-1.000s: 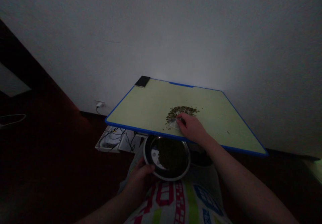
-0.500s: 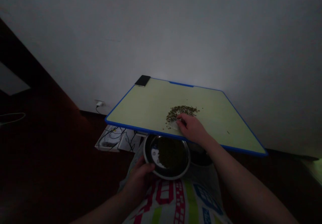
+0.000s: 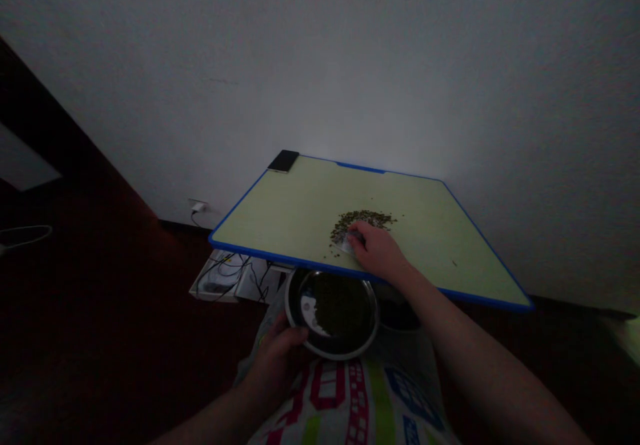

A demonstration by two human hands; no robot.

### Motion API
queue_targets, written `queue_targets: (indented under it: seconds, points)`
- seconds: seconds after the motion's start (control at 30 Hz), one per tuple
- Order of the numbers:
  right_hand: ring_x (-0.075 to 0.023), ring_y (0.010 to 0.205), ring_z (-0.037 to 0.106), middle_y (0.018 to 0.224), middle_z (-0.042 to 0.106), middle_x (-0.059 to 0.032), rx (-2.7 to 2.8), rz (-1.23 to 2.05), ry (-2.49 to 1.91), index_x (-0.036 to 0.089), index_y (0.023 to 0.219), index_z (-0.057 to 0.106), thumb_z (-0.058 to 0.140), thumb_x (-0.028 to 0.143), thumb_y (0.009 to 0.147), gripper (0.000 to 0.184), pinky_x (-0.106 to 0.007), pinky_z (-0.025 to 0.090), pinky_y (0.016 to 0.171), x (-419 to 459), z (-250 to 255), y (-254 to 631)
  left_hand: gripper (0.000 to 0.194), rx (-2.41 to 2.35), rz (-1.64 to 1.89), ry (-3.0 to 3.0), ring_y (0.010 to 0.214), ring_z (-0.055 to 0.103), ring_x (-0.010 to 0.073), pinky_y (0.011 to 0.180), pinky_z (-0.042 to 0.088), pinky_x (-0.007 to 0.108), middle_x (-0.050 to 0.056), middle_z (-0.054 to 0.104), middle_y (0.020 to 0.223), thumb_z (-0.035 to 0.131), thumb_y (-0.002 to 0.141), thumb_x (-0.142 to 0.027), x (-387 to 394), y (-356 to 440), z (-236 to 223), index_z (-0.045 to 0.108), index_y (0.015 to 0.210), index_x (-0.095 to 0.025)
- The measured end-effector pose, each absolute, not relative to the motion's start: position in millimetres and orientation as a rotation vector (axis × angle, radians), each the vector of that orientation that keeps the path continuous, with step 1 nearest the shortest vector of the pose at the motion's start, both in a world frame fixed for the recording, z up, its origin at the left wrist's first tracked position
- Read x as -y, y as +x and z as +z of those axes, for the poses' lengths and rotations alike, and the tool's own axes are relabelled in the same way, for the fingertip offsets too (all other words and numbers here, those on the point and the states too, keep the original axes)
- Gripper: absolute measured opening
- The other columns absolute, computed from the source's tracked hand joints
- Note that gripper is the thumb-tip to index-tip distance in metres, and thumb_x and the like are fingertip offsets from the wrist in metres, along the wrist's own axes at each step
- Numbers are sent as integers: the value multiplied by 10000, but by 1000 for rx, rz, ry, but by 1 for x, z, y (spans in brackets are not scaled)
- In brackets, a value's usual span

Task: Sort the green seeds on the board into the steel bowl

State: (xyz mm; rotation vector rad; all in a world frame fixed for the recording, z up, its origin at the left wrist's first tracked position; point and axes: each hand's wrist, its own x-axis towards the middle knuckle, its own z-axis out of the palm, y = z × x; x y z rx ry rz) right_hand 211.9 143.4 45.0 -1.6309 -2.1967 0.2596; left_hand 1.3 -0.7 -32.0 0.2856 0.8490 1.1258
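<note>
My right hand [image 3: 377,251] rests on a pale green board [image 3: 280,225] with a blue edge, pinching a thin translucent card [image 3: 343,243] against a curved patch of small dark green grains [image 3: 363,219]. A few stray grains lie around the card. Below the board's near edge, my left hand [image 3: 277,358] grips the rim of a steel bowl [image 3: 287,305] on my lap. Dark grains fill much of the bowl, and a bright reflection shows at its left side.
A black phone [image 3: 283,161] lies on the board's far corner. A dark bowl [image 3: 397,315] sits partly under the near edge. White boxes with black cables [image 3: 225,278] are on the floor at left, below a wall socket [image 3: 199,207]. Patterned cloth [image 3: 350,398] covers my lap.
My right hand has shifted slightly left and away from me, with the card pressed among the grains. My left hand and the steel bowl have barely moved.
</note>
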Motion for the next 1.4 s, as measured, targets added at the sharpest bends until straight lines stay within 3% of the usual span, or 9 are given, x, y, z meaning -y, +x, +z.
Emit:
queue_targets:
  seconds: [0.3,0.5,0.83,1.2,1.4]
  points:
    - [-217,893,675,1012,761,-90,2290,327,-1486,197,1087,686,536,231,977,189,-310,455,800,-153,44,210,814,-862,1119,283,1051,760,370,946,601,490,99,837,1045,789,623,-156,1,1,-31,596,1411,-227]
    - [-218,935,679,1052,764,-98,2359,325,-1437,188,1097,693,552,213,971,192,-312,458,825,-154,49,206,753,-855,1131,276,1070,754,370,978,586,488,94,839,1018,788,624,-151,1,2,-32,633,1360,-206]
    - [-227,939,671,1031,771,-120,2505,250,-1259,156,1116,729,557,198,963,234,-344,446,881,-153,48,199,735,-891,1120,273,1040,762,371,965,595,499,99,832,1058,783,619,-154,1,1,-29,643,1339,-203]
    - [-207,866,665,951,773,-97,2451,368,-1182,161,1066,738,582,179,943,199,-315,447,797,-145,42,201,787,-818,1123,295,1012,772,348,951,604,509,102,818,1136,756,660,-149,-1,0,-45,575,1422,-228]
    - [-219,867,669,924,769,-102,2570,311,-1106,162,1058,741,592,209,950,189,-343,442,833,-133,43,205,823,-834,1128,283,1059,756,359,950,604,484,89,825,1109,784,631,-160,-1,0,-36,570,1423,-228]
